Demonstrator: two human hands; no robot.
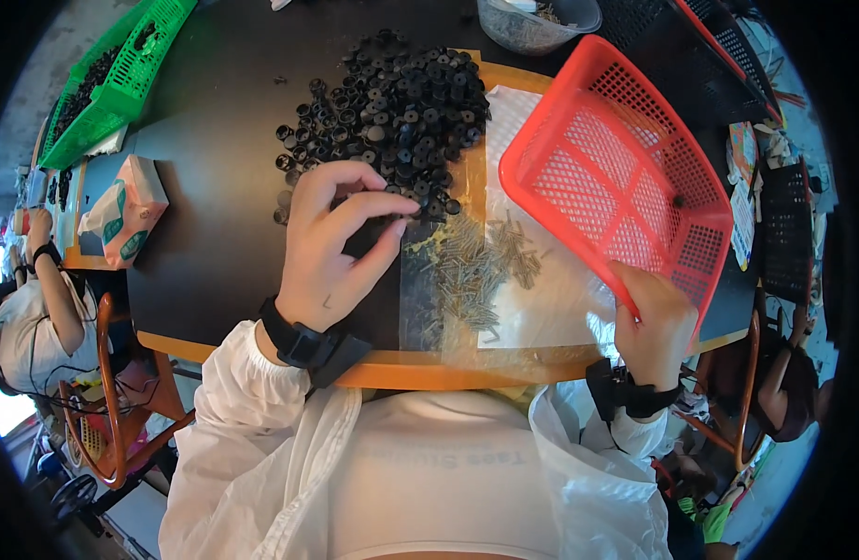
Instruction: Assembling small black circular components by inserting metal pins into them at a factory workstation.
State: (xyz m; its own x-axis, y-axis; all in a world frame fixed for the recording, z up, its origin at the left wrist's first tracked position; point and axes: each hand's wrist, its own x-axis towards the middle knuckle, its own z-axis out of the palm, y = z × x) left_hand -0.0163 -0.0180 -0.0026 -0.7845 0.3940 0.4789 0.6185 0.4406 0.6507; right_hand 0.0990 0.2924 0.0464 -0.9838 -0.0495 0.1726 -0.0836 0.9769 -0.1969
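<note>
My left hand (341, 245) hovers at the near edge of a heap of small black round plastic caps (401, 112), its thumb and fingertips drawn together in a pinch. Whatever lies between those fingertips is too small to make out. With my right hand (655, 319) I grip the near rim of a red plastic basket (518, 168), which is tilted over the table's right side. One small dark piece (678, 201) lies inside it. Between my hands, a pile of thin metal screws (471, 271) is spread on clear plastic and a white sheet (542, 308).
A clear bowl (540, 33) with small metal pieces stands at the back, beside black crates (672, 56). Left are a tissue pack (131, 210) and a green basket (98, 103) of black parts. Other people sit at left (51, 317) and right (784, 392).
</note>
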